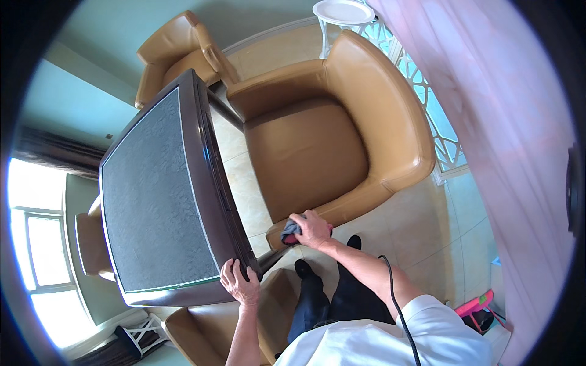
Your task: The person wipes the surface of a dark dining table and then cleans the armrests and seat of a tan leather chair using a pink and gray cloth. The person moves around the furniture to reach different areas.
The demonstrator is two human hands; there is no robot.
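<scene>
My right hand is closed around a grey and red cloth, bunched up under the fingers. The cloth rests against the front end of the arm of a tan leather armchair. At the near corner of the dark-framed table, my left hand lies on the edge with its fingers a little apart, holding nothing. A dark grey textured panel fills the tabletop.
Another tan armchair stands beyond the table, and one more is close on my left. A white round side table and a white lattice screen stand behind the large armchair. Pink curtain hangs on the right. A black cable crosses my right arm.
</scene>
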